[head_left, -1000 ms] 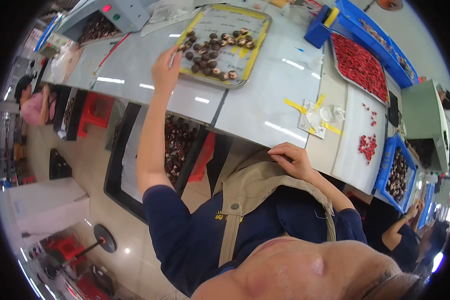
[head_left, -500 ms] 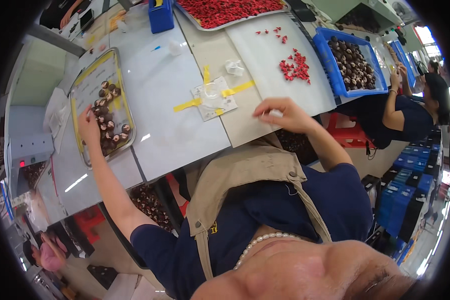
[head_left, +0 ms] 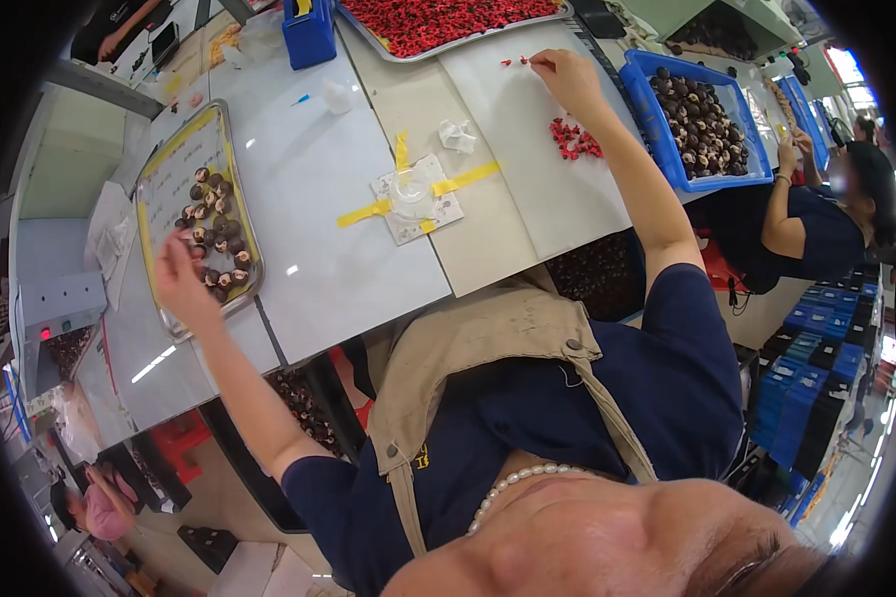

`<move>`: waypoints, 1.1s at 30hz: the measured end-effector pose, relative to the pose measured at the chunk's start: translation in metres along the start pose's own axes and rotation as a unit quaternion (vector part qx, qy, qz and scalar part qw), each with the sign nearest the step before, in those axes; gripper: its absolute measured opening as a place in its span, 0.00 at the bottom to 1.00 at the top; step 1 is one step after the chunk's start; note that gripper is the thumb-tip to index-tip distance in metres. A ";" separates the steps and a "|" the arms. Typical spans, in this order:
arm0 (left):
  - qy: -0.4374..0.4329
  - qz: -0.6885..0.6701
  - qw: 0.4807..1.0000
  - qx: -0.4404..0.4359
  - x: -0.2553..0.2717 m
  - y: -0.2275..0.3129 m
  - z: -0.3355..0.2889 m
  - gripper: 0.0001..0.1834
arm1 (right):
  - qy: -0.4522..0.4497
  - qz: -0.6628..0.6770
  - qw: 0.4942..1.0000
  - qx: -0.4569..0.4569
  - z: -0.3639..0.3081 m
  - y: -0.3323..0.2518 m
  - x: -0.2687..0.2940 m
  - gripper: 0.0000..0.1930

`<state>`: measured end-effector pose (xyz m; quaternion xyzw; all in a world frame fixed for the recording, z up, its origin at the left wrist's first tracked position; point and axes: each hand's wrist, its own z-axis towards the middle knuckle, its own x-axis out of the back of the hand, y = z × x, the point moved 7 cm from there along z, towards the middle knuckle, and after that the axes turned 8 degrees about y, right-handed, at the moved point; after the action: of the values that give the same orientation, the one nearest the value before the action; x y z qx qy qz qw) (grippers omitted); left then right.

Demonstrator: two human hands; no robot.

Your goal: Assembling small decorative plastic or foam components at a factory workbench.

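Note:
At the left, a metal tray [head_left: 231, 124] with a yellow-edged liner holds several dark brown balls with pale patches [head_left: 219, 231]. My left hand [head_left: 181, 284] hangs over the tray's near left part, fingers beside the balls; blur hides whether one is between them. Reaching to the far right, my right hand [head_left: 565, 85] is above the white board [head_left: 498, 109]. Its thumb and forefinger pinch together at a small red piece [head_left: 525, 61]. Another red piece [head_left: 506, 63] lies just left of it. A pile of similar red pieces [head_left: 573, 139] sits nearer, partly behind my right forearm.
A small white square pad [head_left: 438, 211] with a clear round piece is taped mid-table. Crumpled clear plastic [head_left: 456, 136] lies beyond it. A tray of red pieces [head_left: 448, 22] and a blue box [head_left: 309, 35] stand far back. A blue crate [head_left: 657, 149] of brown balls stands right, near a seated co-worker [head_left: 816, 209].
My right hand has gone from the table's near edge out to the far red pieces on the board. My left hand has drawn slightly nearer over the tray.

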<state>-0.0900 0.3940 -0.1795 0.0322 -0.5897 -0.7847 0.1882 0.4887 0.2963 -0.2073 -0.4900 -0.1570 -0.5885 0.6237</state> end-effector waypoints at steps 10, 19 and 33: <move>-0.244 -0.453 0.756 0.405 -0.123 0.014 -0.199 0.17 | 0.006 -0.121 0.991 0.057 0.021 -0.008 -0.031 0.14; -0.240 -0.488 0.694 0.471 -0.140 0.017 -0.223 0.18 | -0.112 0.381 0.907 -0.140 -0.035 -0.044 -0.015 0.10; -0.254 -0.398 0.795 0.380 -0.139 0.013 -0.227 0.17 | -0.236 0.508 0.788 -0.257 -0.104 -0.117 -0.009 0.09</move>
<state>0.1041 0.2296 -0.2602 0.1326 -0.8023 -0.4829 -0.3250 0.3427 0.2390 -0.2136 -0.7649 0.1289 -0.0715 0.6271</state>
